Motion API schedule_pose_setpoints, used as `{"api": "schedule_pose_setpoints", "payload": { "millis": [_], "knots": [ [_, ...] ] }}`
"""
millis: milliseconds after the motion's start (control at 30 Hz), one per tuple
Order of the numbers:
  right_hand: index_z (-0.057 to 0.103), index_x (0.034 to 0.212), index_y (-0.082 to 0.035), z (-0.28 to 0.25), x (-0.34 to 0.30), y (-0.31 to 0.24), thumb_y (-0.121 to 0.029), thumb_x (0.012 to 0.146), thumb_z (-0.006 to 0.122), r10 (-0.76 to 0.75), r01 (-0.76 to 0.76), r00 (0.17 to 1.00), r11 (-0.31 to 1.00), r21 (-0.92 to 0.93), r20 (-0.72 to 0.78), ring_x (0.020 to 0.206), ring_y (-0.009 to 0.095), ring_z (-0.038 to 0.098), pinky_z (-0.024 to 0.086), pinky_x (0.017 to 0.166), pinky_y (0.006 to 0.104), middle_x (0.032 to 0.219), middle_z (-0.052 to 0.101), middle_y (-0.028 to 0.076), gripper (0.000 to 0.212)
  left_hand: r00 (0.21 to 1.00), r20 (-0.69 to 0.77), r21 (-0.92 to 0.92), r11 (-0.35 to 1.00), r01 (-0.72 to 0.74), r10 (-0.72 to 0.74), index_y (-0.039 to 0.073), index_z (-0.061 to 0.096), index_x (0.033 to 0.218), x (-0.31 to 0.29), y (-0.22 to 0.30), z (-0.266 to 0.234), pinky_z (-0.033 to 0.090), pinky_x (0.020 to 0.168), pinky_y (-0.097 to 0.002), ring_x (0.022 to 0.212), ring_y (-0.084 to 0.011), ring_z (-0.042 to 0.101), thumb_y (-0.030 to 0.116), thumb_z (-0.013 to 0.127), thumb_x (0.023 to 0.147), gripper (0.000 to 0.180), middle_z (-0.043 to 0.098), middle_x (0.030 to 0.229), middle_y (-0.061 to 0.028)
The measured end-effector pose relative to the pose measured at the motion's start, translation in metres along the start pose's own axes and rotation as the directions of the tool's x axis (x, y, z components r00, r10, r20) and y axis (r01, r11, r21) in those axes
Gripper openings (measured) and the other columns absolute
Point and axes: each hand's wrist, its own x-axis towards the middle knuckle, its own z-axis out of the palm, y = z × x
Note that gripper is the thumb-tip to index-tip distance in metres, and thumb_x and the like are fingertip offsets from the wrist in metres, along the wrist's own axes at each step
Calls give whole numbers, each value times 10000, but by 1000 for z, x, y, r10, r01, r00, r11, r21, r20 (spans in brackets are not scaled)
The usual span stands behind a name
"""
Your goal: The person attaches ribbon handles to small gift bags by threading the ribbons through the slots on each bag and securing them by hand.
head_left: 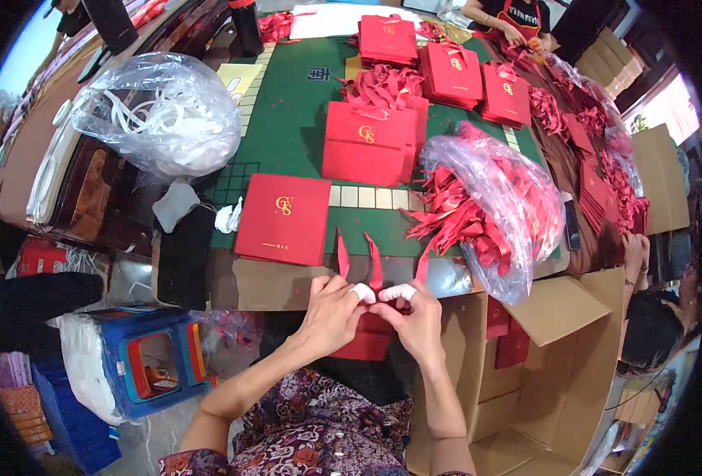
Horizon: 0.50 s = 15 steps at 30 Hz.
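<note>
Left hand [327,321] and right hand [419,325] meeting, fingers [397,293] closed on a red ribbon [375,266], red bag [363,347] below, at the bench [275,287] edge

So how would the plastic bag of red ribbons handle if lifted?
The plastic bag looks floppy, its film thin and crumpled. It is probably light, holding loose red ribbons. Some may spill, since many poke out leftward.

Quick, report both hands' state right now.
Left hand: closed, fingers pinching a red ribbon.
Right hand: closed, fingers pinching at the same ribbon; exact grip hidden.
</note>
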Motion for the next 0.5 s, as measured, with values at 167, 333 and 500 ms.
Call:
{"api": "schedule_pose_setpoints", "payload": {
  "millis": [167, 333, 500],
  "knots": [
    [755, 910, -53, -22, 17, 2, -297, 852, 735, 41, -33, 980, 999, -43, 197, 650, 279, 600, 456, 607, 394, 725, 599, 120, 251, 991, -5, 222, 967, -126, 130, 82, 682, 963, -5, 8, 2, 360, 890, -426, 904, -247, 556, 93, 692, 798, 166, 646, 919, -37],
    [768, 895, -54, -29, 45, 5, -299, 812, 750, 85, -69, 898, 996, -51, 431, 612, 227, 618, 485, 613, 370, 669, 637, 103, 260, 968, -66, 291, 933, -213, 241, 76, 687, 952, -5, 14, 4, 362, 880, -433, 906, -242, 555, 116, 699, 792, 165, 641, 932, -31],
    [748, 844, 2, -14, 42, -5, -156, 817, 753, 162, -193, 938, 978, 73, 306, 606, 49, 498, 413, 537, 255, 625, 588, -31, 160, 979, -117, 206, 968, -140, 166, 97, 671, 901, 0, 15, 0, 358, 882, -437, 895, -233, 553, 205, 757, 772, 189, 640, 924, -29]
  ]
}}
